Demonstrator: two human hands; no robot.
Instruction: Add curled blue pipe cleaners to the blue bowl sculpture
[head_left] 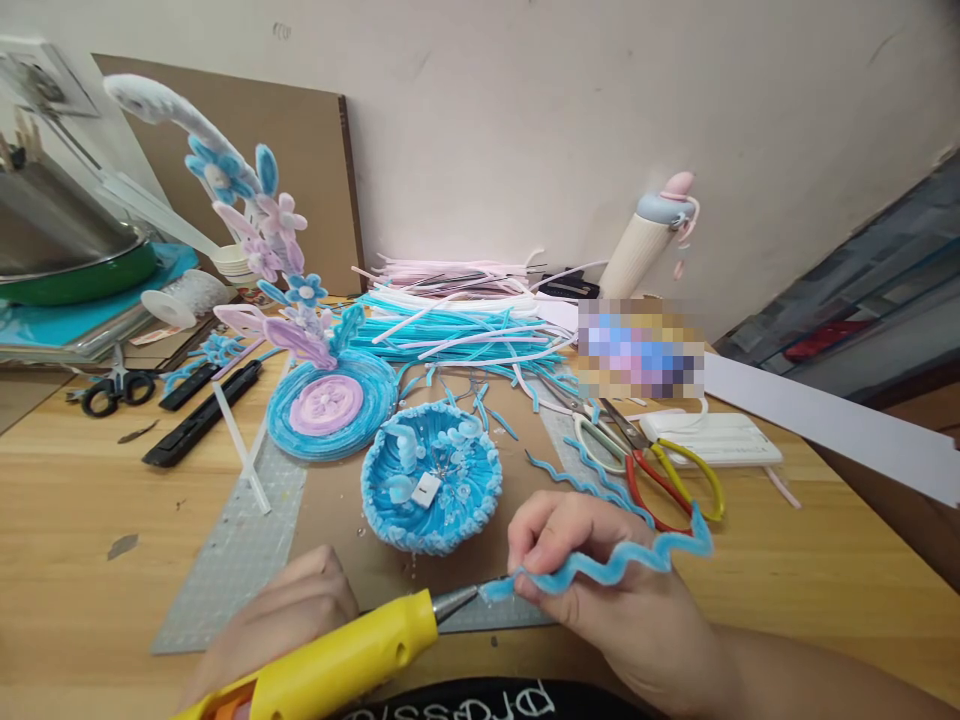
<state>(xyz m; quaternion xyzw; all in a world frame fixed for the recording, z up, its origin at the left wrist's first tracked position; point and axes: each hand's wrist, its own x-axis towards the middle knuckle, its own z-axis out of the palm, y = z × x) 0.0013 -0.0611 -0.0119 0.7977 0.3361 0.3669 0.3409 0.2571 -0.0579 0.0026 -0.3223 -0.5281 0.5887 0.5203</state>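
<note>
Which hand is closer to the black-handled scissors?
The left hand: the scissors lie beyond it and off to its left. The right hand is farther away, well to their right, pinching a wavy blue strip.

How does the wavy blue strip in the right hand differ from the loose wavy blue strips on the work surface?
The held strip is pinched in the right hand, while the loose strips lie beyond that hand. One end of the held strip is at the nozzle of the yellow glue gun; the loose strips are well away from the nozzle. Both are blue, fuzzy and bent into waves.
</note>
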